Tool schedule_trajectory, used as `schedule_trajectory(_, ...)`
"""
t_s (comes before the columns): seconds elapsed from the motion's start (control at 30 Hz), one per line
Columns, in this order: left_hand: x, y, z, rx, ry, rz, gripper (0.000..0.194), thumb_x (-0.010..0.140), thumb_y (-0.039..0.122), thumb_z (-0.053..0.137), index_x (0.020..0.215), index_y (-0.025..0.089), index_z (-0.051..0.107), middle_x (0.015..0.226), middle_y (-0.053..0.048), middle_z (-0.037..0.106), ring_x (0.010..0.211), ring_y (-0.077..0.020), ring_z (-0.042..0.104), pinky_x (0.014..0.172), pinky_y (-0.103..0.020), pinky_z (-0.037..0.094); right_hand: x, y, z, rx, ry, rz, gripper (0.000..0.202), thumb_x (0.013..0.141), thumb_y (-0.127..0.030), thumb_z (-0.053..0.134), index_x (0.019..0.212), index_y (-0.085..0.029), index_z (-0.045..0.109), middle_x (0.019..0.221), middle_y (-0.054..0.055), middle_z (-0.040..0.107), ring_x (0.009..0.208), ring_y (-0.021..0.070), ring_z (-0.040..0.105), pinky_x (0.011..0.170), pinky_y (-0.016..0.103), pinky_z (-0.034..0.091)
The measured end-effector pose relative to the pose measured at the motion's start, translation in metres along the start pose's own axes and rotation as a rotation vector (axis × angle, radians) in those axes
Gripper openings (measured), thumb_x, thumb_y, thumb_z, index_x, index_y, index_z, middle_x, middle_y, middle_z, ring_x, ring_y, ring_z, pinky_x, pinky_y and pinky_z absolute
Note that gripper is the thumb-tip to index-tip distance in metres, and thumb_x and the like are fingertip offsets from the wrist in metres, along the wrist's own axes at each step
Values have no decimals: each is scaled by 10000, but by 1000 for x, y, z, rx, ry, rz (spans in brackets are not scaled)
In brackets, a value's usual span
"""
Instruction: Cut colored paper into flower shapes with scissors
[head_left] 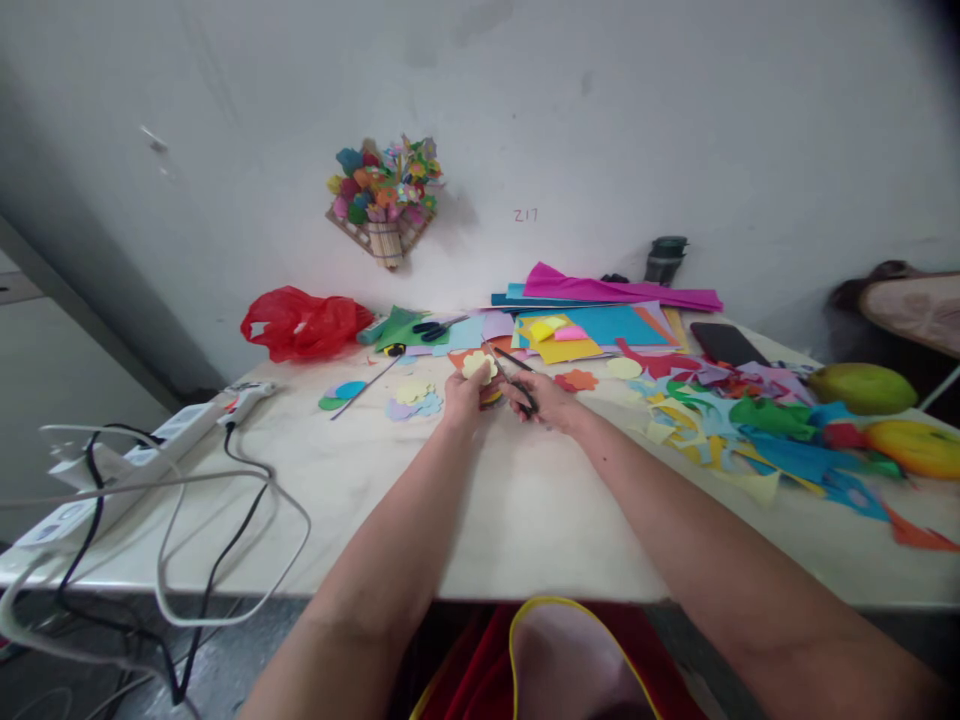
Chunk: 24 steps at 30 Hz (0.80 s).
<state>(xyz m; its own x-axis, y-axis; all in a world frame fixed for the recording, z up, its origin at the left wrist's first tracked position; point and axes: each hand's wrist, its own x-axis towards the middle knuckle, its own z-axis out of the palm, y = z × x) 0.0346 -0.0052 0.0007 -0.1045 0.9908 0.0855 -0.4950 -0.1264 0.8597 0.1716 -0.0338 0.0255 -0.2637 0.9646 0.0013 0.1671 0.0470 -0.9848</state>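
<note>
My left hand (463, 393) pinches a pale yellow paper flower (478, 368) with a scalloped edge, held up over the middle of the table. In my right hand (551, 398) is a pair of dark-handled scissors (527, 396), its blades pointing up and left beside the flower. Cut pastel paper flowers (415, 398) lie left of my left hand. Just beyond my right hand are an orange paper flower (580, 380) and a pale yellow paper circle (624, 369). A dark pen-like stick (514, 359) lies behind the scissors.
Paper scraps (750, 420) spread across the right side, near a phone (727, 344) and yellow-green fruit (862, 387). Coloured sheets (607, 328) are stacked at the back. A red plastic bag (304, 323) and second scissors (439, 327) sit back left. A power strip (120, 480) with loose cables occupies the left edge.
</note>
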Motion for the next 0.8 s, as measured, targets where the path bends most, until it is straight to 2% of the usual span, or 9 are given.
schedule_trajectory(0.13,5,4,-9,116,-30,-9,446,577,418,893,825,149,638,689,-56,701,606,-168,672,634,-296,547,6,7,-7,-63,-38,4,234,883,-362,675,780,-184,563,535,-41,574,382,72,509,302,160,248)
schedule_trajectory(0.23,8,6,-12,207,-18,-5,446,580,466,882,749,163,601,603,-25,657,518,-147,613,573,-284,515,10,14,-12,-81,-61,-25,253,874,-403,685,811,-182,580,567,-38,593,399,68,524,307,153,262)
schedule_trajectory(0.37,7,7,-12,237,-108,19,478,569,522,868,663,171,558,539,5,590,462,-109,528,517,-259,461,10,15,-17,-57,-59,-26,253,859,-387,697,797,-176,571,552,-42,587,402,66,520,319,154,277)
schedule_trajectory(0.5,6,9,-12,257,-183,11,463,556,495,875,644,163,565,518,8,561,453,-94,496,490,-242,415,9,15,-22,-46,-76,-26,257,839,-364,718,787,-166,562,574,-26,611,426,74,548,324,158,286)
schedule_trajectory(0.67,8,10,-16,310,-213,7,431,556,453,877,587,162,560,486,4,549,412,-88,470,448,-239,368,8,15,-29,-28,-135,-13,255,828,-360,728,801,-168,563,598,-16,632,453,82,574,330,157,301)
schedule_trajectory(0.8,8,11,-18,268,-222,-8,409,519,424,900,652,131,647,581,-36,633,489,-114,554,526,-261,457,7,12,-32,-69,-155,-11,215,850,-331,703,809,-167,569,599,-14,635,448,78,566,329,154,306)
